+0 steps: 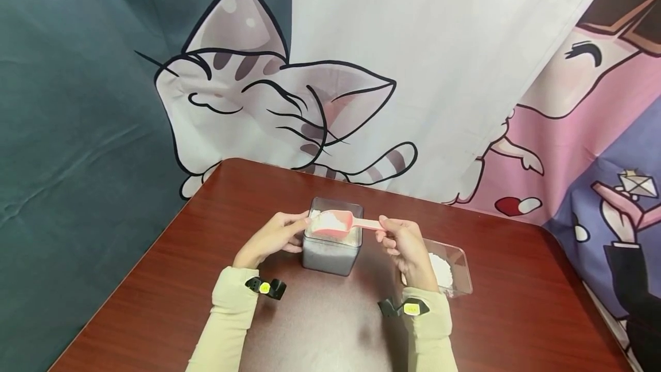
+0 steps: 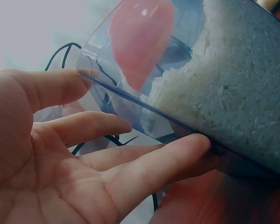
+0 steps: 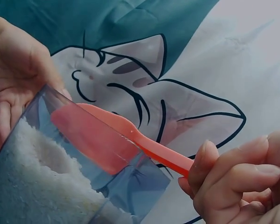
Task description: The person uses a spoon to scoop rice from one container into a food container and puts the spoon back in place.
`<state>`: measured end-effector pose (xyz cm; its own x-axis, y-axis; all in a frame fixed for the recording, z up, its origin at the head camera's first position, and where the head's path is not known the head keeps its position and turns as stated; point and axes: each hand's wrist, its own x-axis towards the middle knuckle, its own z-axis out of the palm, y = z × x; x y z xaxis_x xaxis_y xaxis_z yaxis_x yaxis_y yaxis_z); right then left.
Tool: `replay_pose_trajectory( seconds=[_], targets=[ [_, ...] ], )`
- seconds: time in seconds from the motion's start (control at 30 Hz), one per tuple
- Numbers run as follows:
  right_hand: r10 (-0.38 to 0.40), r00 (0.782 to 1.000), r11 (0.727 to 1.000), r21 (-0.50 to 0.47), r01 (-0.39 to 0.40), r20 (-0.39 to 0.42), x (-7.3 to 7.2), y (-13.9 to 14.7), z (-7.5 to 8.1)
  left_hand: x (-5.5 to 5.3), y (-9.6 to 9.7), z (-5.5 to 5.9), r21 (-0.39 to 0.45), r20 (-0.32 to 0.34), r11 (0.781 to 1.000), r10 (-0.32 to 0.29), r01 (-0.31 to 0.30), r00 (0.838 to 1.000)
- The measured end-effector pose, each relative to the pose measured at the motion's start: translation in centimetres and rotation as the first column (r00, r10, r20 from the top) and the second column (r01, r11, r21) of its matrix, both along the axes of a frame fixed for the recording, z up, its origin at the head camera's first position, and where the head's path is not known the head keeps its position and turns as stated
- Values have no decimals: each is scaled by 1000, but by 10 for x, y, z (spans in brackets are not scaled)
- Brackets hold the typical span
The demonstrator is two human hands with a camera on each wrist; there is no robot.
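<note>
A pink scoop (image 1: 330,224), heaped with white rice, is level over the top of a clear square container (image 1: 332,263). My right hand (image 1: 408,245) pinches the scoop's handle (image 3: 168,157) between thumb and fingers. Inside the container lies rice (image 2: 228,88), with a hollow in its surface. My left hand (image 1: 273,237) touches the container's left side; its fingers (image 2: 163,163) lie fairly straight along the outer wall, with the thumb near the rim. In the right wrist view the scoop's bowl (image 3: 98,135) shows through the clear wall.
A shallow clear tray (image 1: 462,268) with white grains in it stands right of the container, partly behind my right forearm. Both stand on a brown wooden table (image 1: 248,188). A curtain (image 1: 439,45) with a cartoon cat hangs behind the table's far edge.
</note>
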<state>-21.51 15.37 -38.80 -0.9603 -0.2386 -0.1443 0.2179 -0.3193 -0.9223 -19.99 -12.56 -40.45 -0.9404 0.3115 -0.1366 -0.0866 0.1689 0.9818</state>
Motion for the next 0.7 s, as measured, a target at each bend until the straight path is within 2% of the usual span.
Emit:
replay_pose_trajectory(
  seconds=[0.5, 0.7],
  targets=[
    [-1, 1000, 1000, -20, 0, -13, 2, 8, 4, 1, 0, 1, 4, 8, 1000, 7, -7, 1000],
    [28, 999, 999, -38, -30, -42, 3, 14, 8, 1, 0, 0, 6, 1, 1000, 0, 0, 1000]
  ],
)
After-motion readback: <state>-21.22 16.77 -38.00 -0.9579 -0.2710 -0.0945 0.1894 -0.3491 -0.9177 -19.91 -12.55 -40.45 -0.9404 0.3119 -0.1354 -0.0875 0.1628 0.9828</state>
